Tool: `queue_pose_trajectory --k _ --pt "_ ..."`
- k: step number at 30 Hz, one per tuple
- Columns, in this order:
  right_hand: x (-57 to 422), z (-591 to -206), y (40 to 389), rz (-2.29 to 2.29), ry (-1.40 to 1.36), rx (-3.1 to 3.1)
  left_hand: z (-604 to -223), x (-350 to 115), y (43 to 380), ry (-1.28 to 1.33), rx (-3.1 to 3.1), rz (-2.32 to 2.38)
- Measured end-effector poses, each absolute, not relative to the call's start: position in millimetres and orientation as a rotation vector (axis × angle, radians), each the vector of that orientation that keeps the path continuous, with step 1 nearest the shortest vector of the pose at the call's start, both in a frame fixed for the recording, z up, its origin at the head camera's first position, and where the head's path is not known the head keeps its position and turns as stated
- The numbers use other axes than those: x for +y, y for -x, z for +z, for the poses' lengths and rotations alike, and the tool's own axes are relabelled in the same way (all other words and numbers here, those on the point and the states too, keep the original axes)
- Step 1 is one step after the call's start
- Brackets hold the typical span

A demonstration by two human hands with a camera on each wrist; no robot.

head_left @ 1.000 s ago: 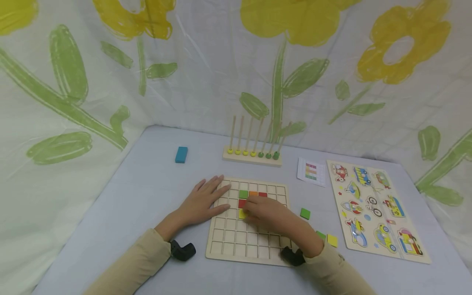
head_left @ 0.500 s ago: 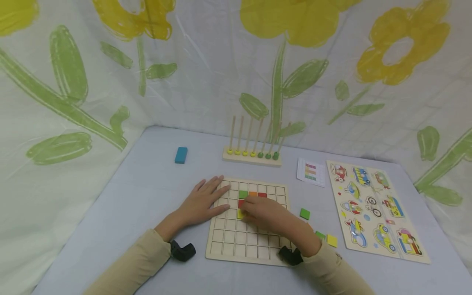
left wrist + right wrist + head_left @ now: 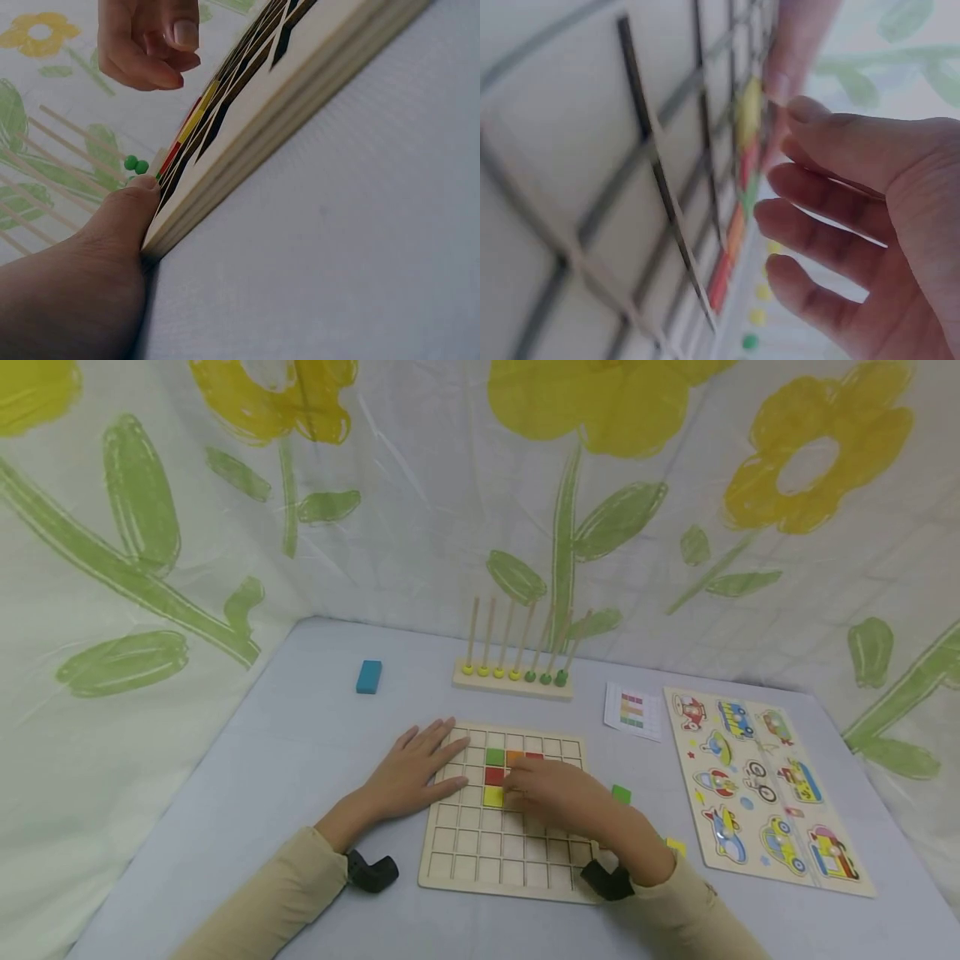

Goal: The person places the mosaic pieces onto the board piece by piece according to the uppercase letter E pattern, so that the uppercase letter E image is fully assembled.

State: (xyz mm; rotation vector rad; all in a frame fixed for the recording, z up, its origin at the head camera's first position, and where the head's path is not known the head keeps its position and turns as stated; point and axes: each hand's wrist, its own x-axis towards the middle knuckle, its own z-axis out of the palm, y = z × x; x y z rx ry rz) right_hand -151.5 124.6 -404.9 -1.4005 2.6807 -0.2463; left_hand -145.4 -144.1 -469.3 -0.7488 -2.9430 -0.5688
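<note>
My left hand [image 3: 408, 777] lies spread at the left edge of a wooden grid board [image 3: 465, 889], its thumb and fingertips resting on the rim. Set into the board are a green tile [image 3: 495, 757], an orange tile [image 3: 514, 757] and a red tile [image 3: 534, 756] in one row. Below the green one come another red tile [image 3: 494, 776] and a yellow tile [image 3: 492, 797]. Just right of the yellow tile hovers my right hand [image 3: 566, 797], covering part of the grid. Its fingers [image 3: 810, 225] are loosely bent with nothing between them in the right wrist view.
Loose green [image 3: 621, 793] and yellow [image 3: 676, 845] tiles lie right of the board, partly behind the right arm. Farther right are a printed pattern card [image 3: 633, 712] and a vehicle puzzle board [image 3: 765, 793]. Behind stand a rod-and-bead rack [image 3: 513, 681] and a blue block [image 3: 369, 677].
My right hand has moved slightly right, off the yellow tile, so that tile and the red one above show fully. The left hand stays where it was.
</note>
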Motion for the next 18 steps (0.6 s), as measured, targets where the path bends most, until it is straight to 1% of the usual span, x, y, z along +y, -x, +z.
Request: queue_pose_trajectory --k 9,14,18 --pt "190.5 -390.5 158.2 -0.288 0.985 2.772 -469.5 -143.7 144.6 0.740 -2.948 -0.578" --pt "226.3 -393.5 159.6 -0.292 0.834 2.774 -470.3 -144.0 145.3 0.736 -2.951 -0.578" --pt "242.5 -396.0 157.3 -0.322 0.742 2.747 -471.0 -143.7 145.8 0.739 -2.949 -0.580"
